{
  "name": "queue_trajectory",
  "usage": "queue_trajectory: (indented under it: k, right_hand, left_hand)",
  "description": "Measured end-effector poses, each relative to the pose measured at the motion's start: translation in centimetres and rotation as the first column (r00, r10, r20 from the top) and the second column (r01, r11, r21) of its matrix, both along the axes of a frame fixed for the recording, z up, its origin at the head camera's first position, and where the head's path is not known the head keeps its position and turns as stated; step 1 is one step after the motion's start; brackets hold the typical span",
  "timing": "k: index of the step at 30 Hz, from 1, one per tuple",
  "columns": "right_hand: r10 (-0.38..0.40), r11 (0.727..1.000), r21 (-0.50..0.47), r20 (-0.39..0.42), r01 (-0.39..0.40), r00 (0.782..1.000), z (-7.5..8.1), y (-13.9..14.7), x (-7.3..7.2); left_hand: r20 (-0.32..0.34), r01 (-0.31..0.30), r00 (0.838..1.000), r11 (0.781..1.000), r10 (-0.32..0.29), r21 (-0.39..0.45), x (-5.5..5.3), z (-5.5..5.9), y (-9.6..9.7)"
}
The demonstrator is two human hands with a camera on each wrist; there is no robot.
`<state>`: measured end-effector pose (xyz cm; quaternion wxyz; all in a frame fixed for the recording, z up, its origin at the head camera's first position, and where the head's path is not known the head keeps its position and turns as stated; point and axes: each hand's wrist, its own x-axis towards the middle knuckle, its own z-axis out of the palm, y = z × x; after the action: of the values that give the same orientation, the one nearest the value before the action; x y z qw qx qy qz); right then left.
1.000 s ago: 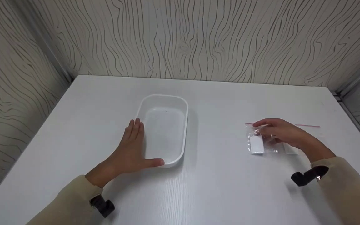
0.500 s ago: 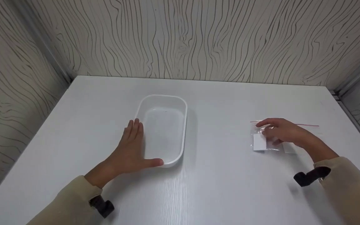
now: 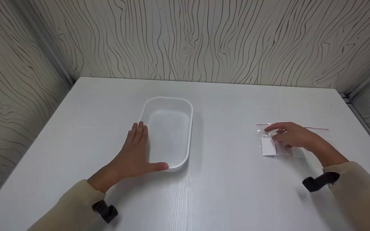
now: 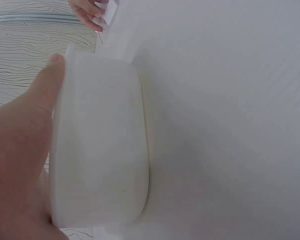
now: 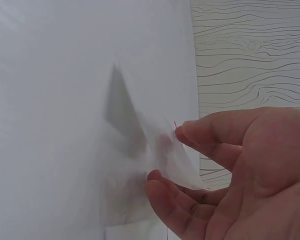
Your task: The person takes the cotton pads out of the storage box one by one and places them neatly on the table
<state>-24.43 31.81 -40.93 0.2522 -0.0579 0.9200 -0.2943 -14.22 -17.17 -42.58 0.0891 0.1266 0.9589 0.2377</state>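
Note:
A white plastic tub (image 3: 169, 134) stands left of the middle in the head view. My left hand (image 3: 130, 157) lies along its left side with straight fingers, the thumb touching the near rim; in the left wrist view the tub's outer wall (image 4: 100, 140) fills the middle. On the right, my right hand (image 3: 295, 134) grips a clear zip bag (image 3: 259, 131) with a red seal line and a white square inside. The right wrist view shows this bag (image 5: 120, 105) raised and tilted, its contact with the fingers partly hidden.
Another clear bag with a red seal line (image 3: 316, 129) and a white square (image 3: 298, 152) lies on the white table (image 3: 230, 192), partly behind the right hand. A wood-patterned wall (image 3: 188, 41) rises behind the table's far edge.
The right hand and its zip bag have shifted a little to the right, and the bag's angle has changed slightly. My left hand and the tub stay in place.

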Motion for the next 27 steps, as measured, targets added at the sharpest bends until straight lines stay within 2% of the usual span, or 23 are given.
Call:
queue_trajectory:
  k: [7, 17, 27]
  right_hand:
    - [0.009, 1.0, -0.006, 0.012, -0.009, 1.0, 0.62, 0.1, 0.33]
    - [0.032, 0.999, 0.011, 0.013, -0.032, 0.999, 0.64, -0.28, 0.6]
    - [0.056, 0.998, 0.023, 0.005, -0.056, 0.998, 0.84, -0.65, 1.01]
  left_hand:
    - [-0.002, 0.003, 1.0, 1.0, -0.003, -0.007, -0.06, -0.11, -0.06]
    - [0.007, -0.009, 1.0, 1.0, 0.009, -0.017, -0.15, 0.02, 0.03]
    - [0.001, 0.004, 1.0, 1.0, -0.004, 0.011, 0.05, 0.09, -0.01]
